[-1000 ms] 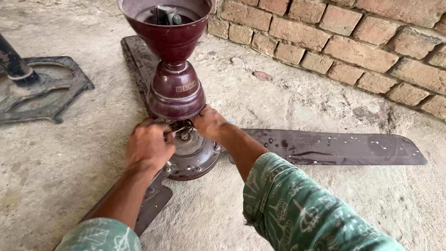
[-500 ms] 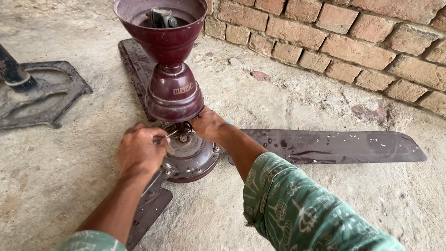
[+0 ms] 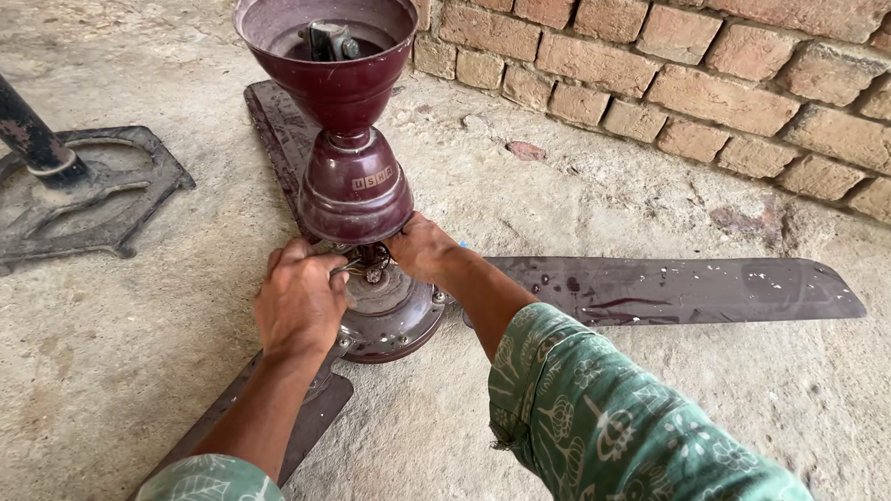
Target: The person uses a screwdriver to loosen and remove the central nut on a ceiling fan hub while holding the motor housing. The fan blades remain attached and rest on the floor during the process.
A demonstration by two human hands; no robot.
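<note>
A maroon ceiling fan lies on the concrete floor with its motor housing [image 3: 393, 318] facing up. Its rod stands upright and carries a lower bell cover [image 3: 355, 194] and an upper open cup [image 3: 329, 55]. My left hand [image 3: 298, 302] sits at the left of the rod's foot, fingers closed on a small metal piece [image 3: 344, 271] at the joint. My right hand [image 3: 423, 249] presses in from the right, just under the bell cover, its fingertips hidden behind the joint. Both sleeves are green and patterned.
One fan blade [image 3: 688, 290] stretches right, another blade [image 3: 275, 138] runs back left, and a third blade [image 3: 303, 427] lies under my left arm. A black metal stand base [image 3: 72, 192] with a slanted pole is at the left. A brick wall [image 3: 718, 58] runs along the back right.
Both hands stay at the rod's foot; my left hand has shifted slightly at the joint. The fan has not moved.
</note>
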